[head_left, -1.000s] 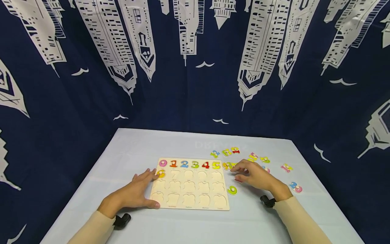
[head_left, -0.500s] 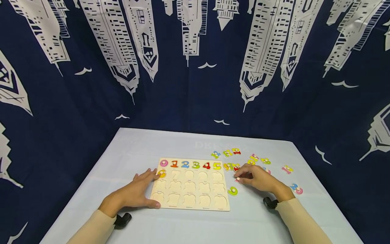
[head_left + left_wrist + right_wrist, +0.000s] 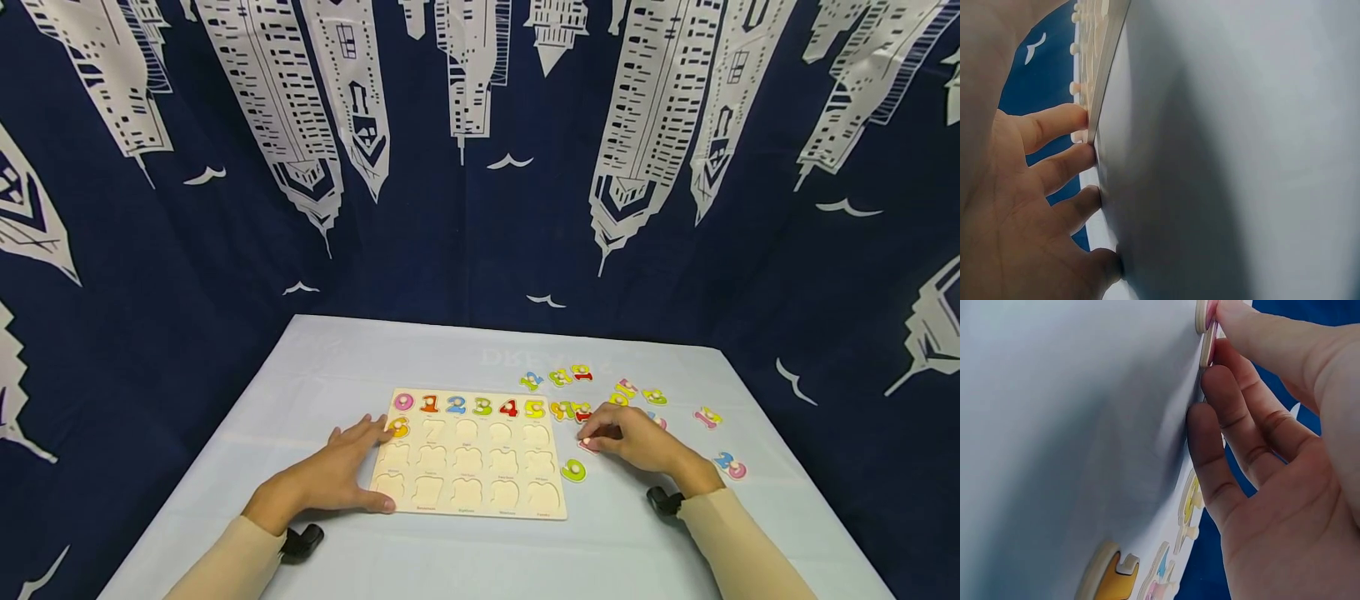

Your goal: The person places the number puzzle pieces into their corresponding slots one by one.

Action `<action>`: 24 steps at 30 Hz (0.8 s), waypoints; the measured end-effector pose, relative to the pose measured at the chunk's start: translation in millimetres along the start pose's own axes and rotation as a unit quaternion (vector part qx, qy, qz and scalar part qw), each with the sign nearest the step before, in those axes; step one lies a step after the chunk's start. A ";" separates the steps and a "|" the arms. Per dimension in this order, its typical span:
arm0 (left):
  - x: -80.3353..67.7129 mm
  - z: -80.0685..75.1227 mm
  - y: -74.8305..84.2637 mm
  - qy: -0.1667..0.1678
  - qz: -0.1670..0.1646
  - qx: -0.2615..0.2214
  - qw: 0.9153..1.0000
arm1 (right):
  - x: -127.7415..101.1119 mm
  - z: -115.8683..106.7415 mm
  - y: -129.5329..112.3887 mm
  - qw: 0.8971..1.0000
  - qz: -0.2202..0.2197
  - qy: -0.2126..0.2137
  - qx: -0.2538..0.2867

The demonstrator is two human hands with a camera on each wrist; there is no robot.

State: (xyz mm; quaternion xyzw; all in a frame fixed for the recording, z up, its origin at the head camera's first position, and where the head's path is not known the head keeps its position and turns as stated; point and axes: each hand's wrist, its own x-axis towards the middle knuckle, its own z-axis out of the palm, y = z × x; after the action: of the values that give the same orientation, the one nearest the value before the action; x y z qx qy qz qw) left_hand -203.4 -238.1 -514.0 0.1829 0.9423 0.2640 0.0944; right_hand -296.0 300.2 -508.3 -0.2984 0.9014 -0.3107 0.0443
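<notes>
A wooden number-puzzle board (image 3: pixel 480 512) lies flat on the table. Numbers 0 to 5 fill its top row, and an orange 6 (image 3: pixel 399 427) sits at the left of the second row. My left hand (image 3: pixel 337 471) rests at the board's left side with fingers spread, the thumb at the near corner and a fingertip by the 6. To the right of the board, my right hand (image 3: pixel 637 437) pinches a pinkish-red number piece (image 3: pixel 588 446) with thumb and fingers; they hide most of its shape. The right wrist view shows the piece's pale wooden edge (image 3: pixel 1208 347) at the fingertips.
A green 9-shaped piece (image 3: pixel 573 471) lies by the board's right edge. Several loose number pieces are scattered beyond my right hand, including a blue 12 (image 3: pixel 531 381) and a blue-and-pink 20 (image 3: pixel 730 465). A dark skyline-patterned cloth (image 3: pixel 450 250) hangs behind the table.
My right hand has shifted slightly, its thumb and fingers coming together on the pinkish-red piece, which now shows at the fingertips. My left hand stays on the board's edge. The head view has shifted slightly.
</notes>
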 end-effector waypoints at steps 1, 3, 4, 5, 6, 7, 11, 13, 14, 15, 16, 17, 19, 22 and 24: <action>-0.1 0.1 0.0 -0.001 -0.001 0.000 1.000 | 0.1 0.4 -0.2 1.000 -0.003 0.001 -0.001; -0.3 0.2 0.3 -0.001 -0.002 -0.001 1.000 | 0.2 0.9 -1.0 1.000 -0.007 0.005 -0.003; -0.4 0.2 0.4 -0.001 -0.002 0.000 1.000 | 0.2 1.3 -1.5 1.000 -0.008 0.007 -0.005; -0.4 0.2 0.5 -0.001 -0.002 0.000 1.000 | 0.3 1.5 -1.9 1.000 -0.010 0.008 -0.005; -0.3 0.2 0.3 -0.001 -0.002 0.000 1.000 | 0.5 1.9 -2.2 1.000 -0.011 0.009 -0.006; -0.2 0.3 0.2 -0.001 -0.002 0.001 1.000 | 0.6 2.1 -2.4 1.000 -0.011 0.010 -0.006; 0.3 0.6 -1.2 -0.001 0.000 0.003 1.000 | 1.7 4.2 -3.0 1.000 -0.009 0.019 -0.010; 0.5 0.6 -1.8 -0.001 0.002 0.003 1.000 | 2.8 5.4 -3.5 1.000 -0.002 0.027 -0.011; 0.5 0.5 -2.0 -0.001 0.002 0.003 1.000 | 3.5 6.0 -3.9 0.999 0.003 0.031 -0.011; 0.5 0.5 -2.1 -0.001 0.003 0.003 1.000 | 4.2 6.4 -4.1 0.999 0.009 0.033 -0.010; 0.5 0.5 -2.3 0.000 0.004 0.004 1.000 | 5.0 6.9 -4.7 0.999 0.014 0.036 -0.009; 0.5 0.5 -2.4 0.000 0.004 0.004 1.000 | 5.9 7.5 -5.6 0.999 0.020 0.040 -0.005; 0.4 0.5 -2.5 -0.001 0.003 0.004 1.000 | 7.2 8.3 -8.1 0.998 0.032 0.047 0.000; 0.4 0.5 -2.4 -0.001 0.003 0.005 1.000 | 10.5 9.5 -14.5 0.998 0.036 0.056 0.009; 0.4 0.1 -1.8 -0.002 0.002 0.005 1.000 | 13.4 10.8 -20.7 0.997 0.038 0.059 0.018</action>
State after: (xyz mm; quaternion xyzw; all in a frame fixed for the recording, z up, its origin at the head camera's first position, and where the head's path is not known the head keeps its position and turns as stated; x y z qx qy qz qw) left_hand -204.3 -239.3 -515.1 0.1855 0.9432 0.2586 0.0950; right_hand -293.5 273.9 -503.5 -0.2445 0.9074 -0.3419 0.0076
